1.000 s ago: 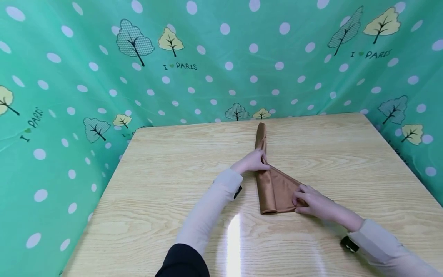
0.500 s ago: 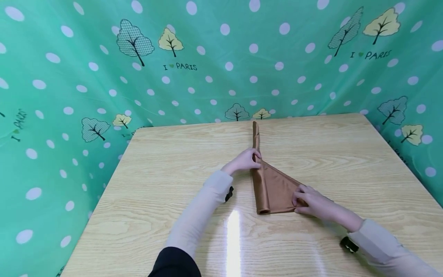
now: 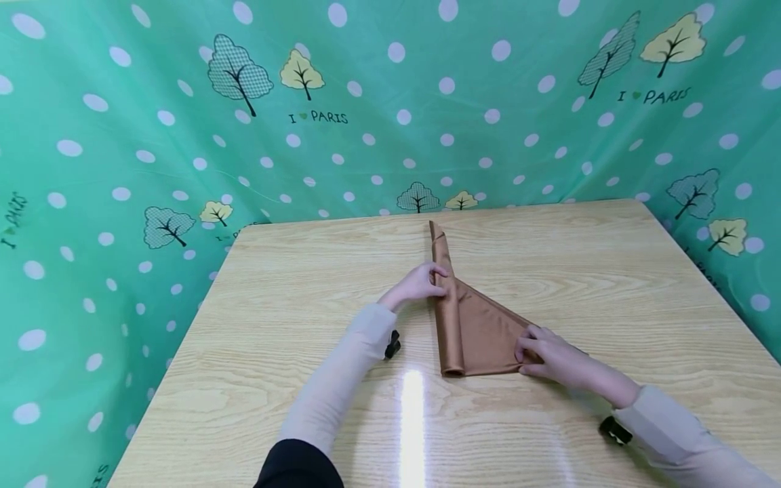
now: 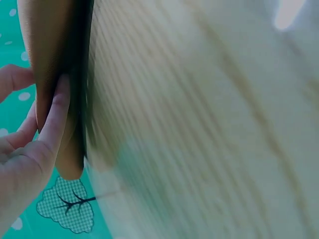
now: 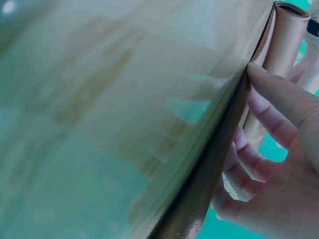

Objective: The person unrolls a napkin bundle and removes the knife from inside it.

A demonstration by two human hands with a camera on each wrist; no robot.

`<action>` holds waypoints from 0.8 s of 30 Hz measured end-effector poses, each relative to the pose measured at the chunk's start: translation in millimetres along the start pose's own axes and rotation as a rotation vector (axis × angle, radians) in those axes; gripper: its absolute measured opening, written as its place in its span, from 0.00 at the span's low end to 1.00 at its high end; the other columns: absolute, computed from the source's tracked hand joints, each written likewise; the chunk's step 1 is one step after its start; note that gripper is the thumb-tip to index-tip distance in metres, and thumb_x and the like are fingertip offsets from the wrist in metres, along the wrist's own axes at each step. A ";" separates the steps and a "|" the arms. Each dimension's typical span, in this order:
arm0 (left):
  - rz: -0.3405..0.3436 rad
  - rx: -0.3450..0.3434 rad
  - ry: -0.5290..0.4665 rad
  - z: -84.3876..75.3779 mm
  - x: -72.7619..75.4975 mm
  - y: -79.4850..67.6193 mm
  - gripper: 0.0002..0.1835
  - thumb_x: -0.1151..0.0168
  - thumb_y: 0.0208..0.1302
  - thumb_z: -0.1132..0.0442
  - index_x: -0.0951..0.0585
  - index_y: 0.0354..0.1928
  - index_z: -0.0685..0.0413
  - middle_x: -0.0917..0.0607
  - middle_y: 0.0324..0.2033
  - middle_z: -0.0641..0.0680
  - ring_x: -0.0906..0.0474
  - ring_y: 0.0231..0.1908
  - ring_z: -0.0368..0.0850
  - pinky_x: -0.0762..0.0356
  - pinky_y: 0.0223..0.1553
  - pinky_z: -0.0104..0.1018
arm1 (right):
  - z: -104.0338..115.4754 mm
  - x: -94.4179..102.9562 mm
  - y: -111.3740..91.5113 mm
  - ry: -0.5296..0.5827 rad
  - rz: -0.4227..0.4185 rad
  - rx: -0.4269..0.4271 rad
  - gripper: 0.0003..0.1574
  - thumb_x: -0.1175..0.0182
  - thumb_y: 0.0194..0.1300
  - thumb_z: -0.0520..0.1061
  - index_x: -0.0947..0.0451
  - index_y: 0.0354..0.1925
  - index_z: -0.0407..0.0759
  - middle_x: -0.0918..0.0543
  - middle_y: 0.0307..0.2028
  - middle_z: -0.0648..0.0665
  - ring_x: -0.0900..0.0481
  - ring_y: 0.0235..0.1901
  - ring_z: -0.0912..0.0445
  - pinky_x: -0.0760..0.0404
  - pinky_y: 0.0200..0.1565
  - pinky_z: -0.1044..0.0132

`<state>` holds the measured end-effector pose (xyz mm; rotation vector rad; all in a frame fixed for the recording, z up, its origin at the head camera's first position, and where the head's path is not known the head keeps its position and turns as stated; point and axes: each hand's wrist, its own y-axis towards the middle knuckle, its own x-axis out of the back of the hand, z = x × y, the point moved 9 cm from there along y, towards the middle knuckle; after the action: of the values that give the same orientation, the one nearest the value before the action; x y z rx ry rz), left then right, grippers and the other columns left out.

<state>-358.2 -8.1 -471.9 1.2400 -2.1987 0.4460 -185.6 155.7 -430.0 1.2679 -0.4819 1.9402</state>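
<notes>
One brown satin cloth (image 3: pixel 489 337), two hands, one wood-grain table (image 3: pixel 274 305) and one green backdrop (image 3: pixel 366 163), dotted and printed with trees, make up the scene. The cloth lies on the right half of the table, as one piece: a single roll (image 3: pixel 450 332) along its left side, running away from the person, and one flat part that narrows toward the right. The left hand (image 3: pixel 416 283) has thumb and fingers curled about the middle of the roll, clamped on it from the left. The right hand (image 3: pixel 552 358) has thumb and index finger together on the cloth's right end, pinching it, while its other fingers are bent and spread against the fabric. Two pale sleeves (image 3: pixel 342 379) reach in, each with one black device (image 3: pixel 392 344) at the wrist. The cloth's right tip is hidden under the right hand, and some left fingertips are lost behind the roll. The right sleeve is cut off by the frame edge; in both wrist views the table's grain is blurred, and glare whitens patches of it.
</notes>
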 end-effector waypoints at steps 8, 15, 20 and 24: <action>-0.005 -0.034 -0.082 77.3 -20.3 36.0 0.22 0.34 0.44 0.64 0.26 0.45 0.53 0.24 0.40 0.50 0.30 0.32 0.40 0.30 0.31 0.30 | -0.4 -1.2 0.4 0.009 0.016 0.003 0.10 0.36 0.50 0.44 0.29 0.27 0.53 0.35 0.31 0.54 0.39 0.30 0.60 0.41 0.30 0.69; 0.022 0.045 -0.119 69.3 -13.6 22.7 0.25 0.34 0.42 0.70 0.27 0.47 0.54 0.24 0.43 0.50 0.29 0.37 0.41 0.28 0.34 0.31 | 0.6 0.6 0.8 0.007 0.007 0.016 0.10 0.36 0.50 0.43 0.29 0.28 0.52 0.35 0.31 0.54 0.40 0.30 0.61 0.42 0.30 0.69; 0.010 0.045 -0.129 72.0 -12.1 19.7 0.24 0.35 0.41 0.72 0.27 0.44 0.50 0.25 0.33 0.50 0.28 0.29 0.41 0.28 0.26 0.31 | 1.2 1.1 0.8 0.005 0.003 0.015 0.10 0.36 0.50 0.44 0.29 0.28 0.52 0.35 0.31 0.55 0.40 0.30 0.61 0.42 0.30 0.70; 0.039 0.150 -0.141 56.4 -7.9 8.7 0.24 0.36 0.44 0.73 0.27 0.46 0.50 0.24 0.31 0.54 0.26 0.25 0.46 0.25 0.27 0.35 | 1.4 2.8 0.7 0.010 0.000 0.016 0.10 0.36 0.50 0.44 0.29 0.28 0.52 0.35 0.31 0.54 0.40 0.30 0.61 0.42 0.30 0.69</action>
<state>-380.1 -28.7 -521.0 1.3453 -2.3473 0.5644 -185.9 155.4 -426.8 1.2678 -0.4623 1.9529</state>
